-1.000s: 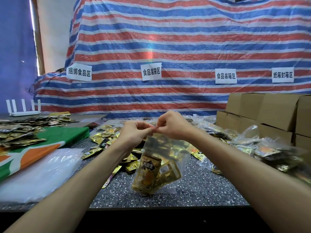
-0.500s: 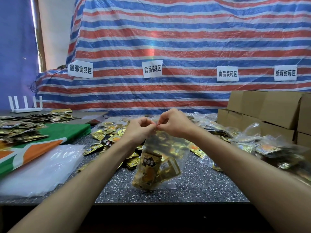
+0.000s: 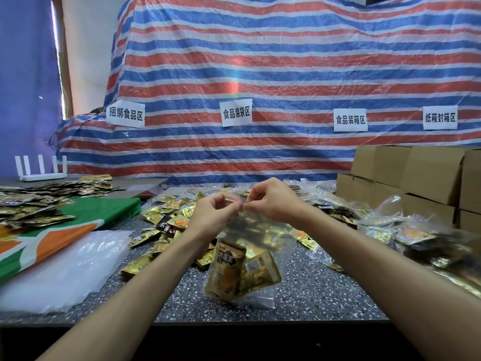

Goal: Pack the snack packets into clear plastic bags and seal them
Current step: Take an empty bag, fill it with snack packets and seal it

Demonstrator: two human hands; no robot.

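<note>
A clear plastic bag (image 3: 279,237) hangs over the speckled table, with gold snack packets (image 3: 230,274) lying in its bottom. My left hand (image 3: 212,217) and my right hand (image 3: 270,201) both pinch the bag's top edge, fingertips almost touching at the middle. The bag's lower end touches the table. Behind the hands lies a heap of loose gold packets (image 3: 166,220).
A stack of empty clear bags (image 3: 65,267) lies at the left on the table (image 3: 312,295). A green and orange cloth (image 3: 78,217) carries more packets (image 3: 31,204). Filled bags (image 3: 416,235) pile at the right before cardboard boxes (image 3: 429,175). A white router (image 3: 41,170) stands far left.
Both hands stay pinched on the bag's top edge and have shifted slightly. The bag hangs much as before.
</note>
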